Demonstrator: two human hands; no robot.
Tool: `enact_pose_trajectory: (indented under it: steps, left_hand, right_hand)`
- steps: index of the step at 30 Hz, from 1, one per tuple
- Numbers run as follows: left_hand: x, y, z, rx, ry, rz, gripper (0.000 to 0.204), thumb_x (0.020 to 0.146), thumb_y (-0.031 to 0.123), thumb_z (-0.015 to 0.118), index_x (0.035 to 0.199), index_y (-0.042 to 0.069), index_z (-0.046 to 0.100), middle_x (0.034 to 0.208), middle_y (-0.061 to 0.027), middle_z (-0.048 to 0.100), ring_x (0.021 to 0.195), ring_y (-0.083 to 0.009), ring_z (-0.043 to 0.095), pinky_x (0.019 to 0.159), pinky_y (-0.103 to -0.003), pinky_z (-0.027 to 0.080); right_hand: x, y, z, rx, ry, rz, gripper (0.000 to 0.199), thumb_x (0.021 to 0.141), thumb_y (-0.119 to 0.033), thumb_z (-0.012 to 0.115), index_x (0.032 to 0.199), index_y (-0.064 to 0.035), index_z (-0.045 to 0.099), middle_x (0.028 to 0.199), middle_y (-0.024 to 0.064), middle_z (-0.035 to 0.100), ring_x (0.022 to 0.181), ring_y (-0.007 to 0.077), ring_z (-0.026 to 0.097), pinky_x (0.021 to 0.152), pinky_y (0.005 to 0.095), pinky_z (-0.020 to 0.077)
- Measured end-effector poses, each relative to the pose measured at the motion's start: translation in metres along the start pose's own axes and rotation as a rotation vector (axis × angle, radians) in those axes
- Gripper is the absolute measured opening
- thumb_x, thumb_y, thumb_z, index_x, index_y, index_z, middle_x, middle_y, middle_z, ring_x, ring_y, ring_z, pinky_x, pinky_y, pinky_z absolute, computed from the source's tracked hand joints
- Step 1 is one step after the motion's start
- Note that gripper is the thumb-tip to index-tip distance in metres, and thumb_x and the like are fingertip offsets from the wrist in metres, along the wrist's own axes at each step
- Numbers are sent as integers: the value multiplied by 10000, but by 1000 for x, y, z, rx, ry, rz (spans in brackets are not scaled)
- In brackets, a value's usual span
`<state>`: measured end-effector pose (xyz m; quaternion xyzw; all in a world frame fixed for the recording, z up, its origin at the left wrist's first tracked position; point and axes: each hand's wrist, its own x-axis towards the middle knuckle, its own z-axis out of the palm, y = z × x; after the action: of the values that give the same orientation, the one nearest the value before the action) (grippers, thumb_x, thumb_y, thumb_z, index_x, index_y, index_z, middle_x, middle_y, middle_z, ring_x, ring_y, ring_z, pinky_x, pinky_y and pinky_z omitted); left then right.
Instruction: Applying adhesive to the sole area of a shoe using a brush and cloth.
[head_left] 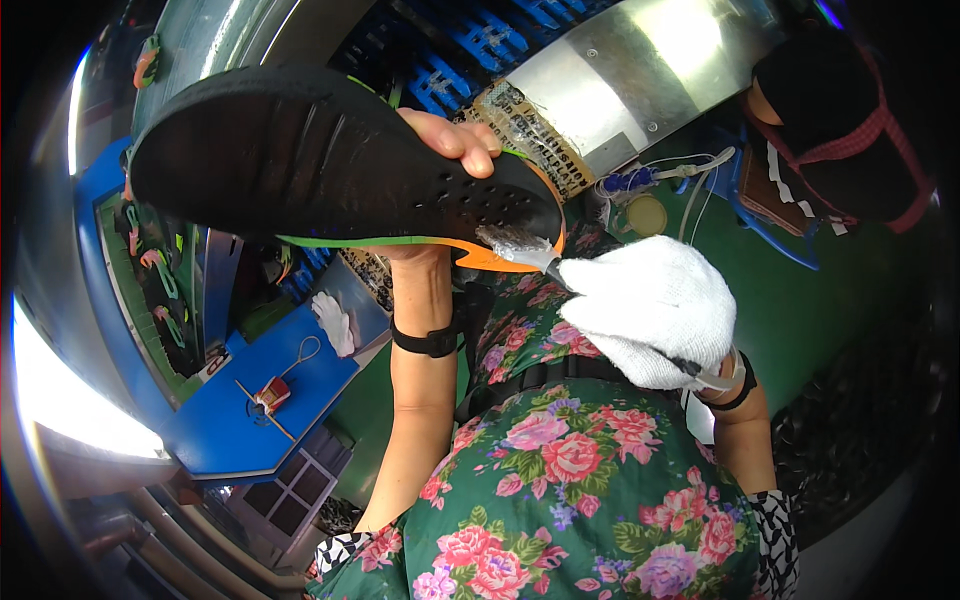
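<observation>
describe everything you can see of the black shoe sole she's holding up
The shoe sole is long, matte black and rubbery-looking, with shallow ribs across its middle and small round dimples near the right end. A green strip runs along its lower edge, turning orange at the right tip. It is held up flat, lengthwise across the view. The bare left hand grips its right part, fingers curled over the top edge. The brush in the white-gloved right hand touches the orange tip.

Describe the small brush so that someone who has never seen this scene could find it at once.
Start at the big black shoe sole that the bare left hand holds up. At its orange end, the white-gloved right hand holds a brush against the edge. Its wet, greyish bristle tip is the only pale thing touching the sole.
</observation>
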<state>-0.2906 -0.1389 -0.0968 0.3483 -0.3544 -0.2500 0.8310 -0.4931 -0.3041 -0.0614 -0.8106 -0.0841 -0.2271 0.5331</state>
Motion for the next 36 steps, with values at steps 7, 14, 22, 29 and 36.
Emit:
enact_pose_trajectory:
  steps: [7,14,22,29,36]
  left_hand:
    - [3,3,2,-31,-19,-13,528,967,431,651,1016,-94,627,934,-193,674,800,-328,711,822,-499,530]
    - [-3,1,-3,-5,-3,-6,529,964,427,658,1030,-98,637,974,-200,675,794,-329,708,804,-501,531]
    - [-3,4,6,118,48,-33,554,934,521,661,1040,-22,616,870,-138,657,856,-242,669,910,-424,487]
    - [3,5,13,56,6,-75,576,932,534,643,1024,-34,630,915,-125,648,830,-244,675,848,-444,472]
    - [-9,3,8,41,29,-58,594,935,549,636,1026,-37,635,923,-121,646,847,-247,674,841,-449,476]
  right_hand:
    - [3,-8,1,-67,-35,-87,308,761,-75,790,1062,-137,775,1042,80,758,819,235,708,670,351,566]
    - [1,-10,3,-35,-128,-105,292,781,-99,784,1071,-114,755,1058,94,750,811,240,705,641,362,565]
    - [0,-14,3,-15,-318,-116,308,778,-112,764,1086,-126,754,1115,113,745,833,241,701,667,366,566]
    - [2,-10,3,-107,-56,-100,300,777,-95,754,1074,-136,765,1078,84,745,828,240,688,671,363,561]
    - [6,-12,9,221,9,56,206,686,11,809,870,-79,784,930,112,770,762,252,718,661,341,558]
